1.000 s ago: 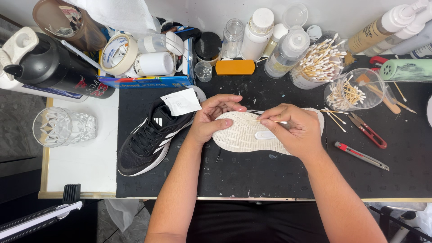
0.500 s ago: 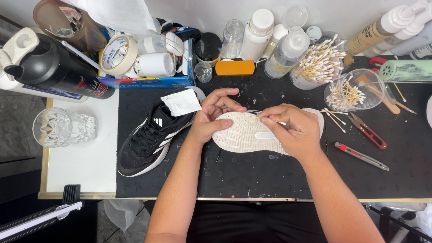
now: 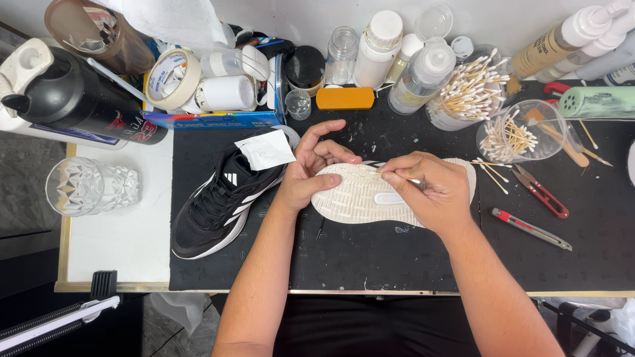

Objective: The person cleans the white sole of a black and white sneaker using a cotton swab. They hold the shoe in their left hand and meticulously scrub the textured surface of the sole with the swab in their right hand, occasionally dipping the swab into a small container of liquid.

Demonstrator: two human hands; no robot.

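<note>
A sneaker lies sole-up on the black mat, its white ribbed sole (image 3: 357,198) facing me. My left hand (image 3: 309,173) grips its heel end, thumb on the sole and index finger raised. My right hand (image 3: 426,190) pinches a thin cotton swab (image 3: 415,180) and presses its tip against the sole's upper edge. The matching black sneaker with white stripes (image 3: 221,198) rests upright to the left, a white paper slip (image 3: 266,149) tucked in its opening.
Cups of cotton swabs (image 3: 466,92) (image 3: 512,135), bottles (image 3: 377,46), a tape roll (image 3: 173,78) and a black jug (image 3: 79,99) crowd the back. Red snips (image 3: 544,195) and a red utility knife (image 3: 529,228) lie right. A cut-glass tumbler (image 3: 89,186) stands left.
My left index finger has lifted off the shoe and now points up. My right hand with the swab has barely shifted along the sole's edge.
</note>
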